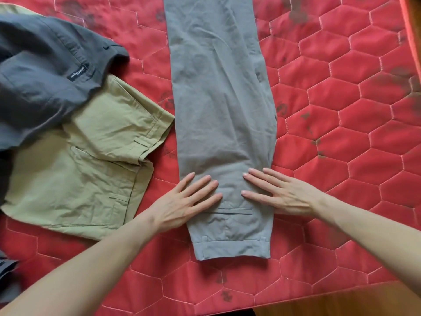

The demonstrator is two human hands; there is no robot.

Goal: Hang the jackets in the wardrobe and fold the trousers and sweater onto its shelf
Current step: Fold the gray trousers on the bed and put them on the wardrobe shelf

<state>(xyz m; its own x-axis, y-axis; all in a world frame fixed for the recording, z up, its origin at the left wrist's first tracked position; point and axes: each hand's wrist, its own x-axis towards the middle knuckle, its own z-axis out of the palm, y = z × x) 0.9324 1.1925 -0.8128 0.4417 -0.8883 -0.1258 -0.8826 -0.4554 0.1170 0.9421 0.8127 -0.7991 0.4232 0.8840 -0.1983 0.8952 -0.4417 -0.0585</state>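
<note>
1. Lying crumpled at far left: dark charcoal woven garment (38, 71), overlapping olive-green cotton trousers (91, 169); both likely awaiting folding.
2. Left hand (182, 201): fingers straight and spread, pressing flat on grey cotton trousers (218, 99), probably smoothing them.
3. Grey trousers: centred on red quilted bedspread (341, 156), legs stacked; long axis runs near-to-far, waistband nearest the person.
4. Right hand (280, 195): likewise flat and spread, gripping nothing.

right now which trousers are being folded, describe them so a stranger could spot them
On the red quilted bedcover, look to the long strip of cloth running up the middle. Those are the grey trousers, laid lengthwise with both flat hands pressing near the waistband. Unlike the olive trousers and dark grey garment heaped at left, they lie smooth and straight.
</note>
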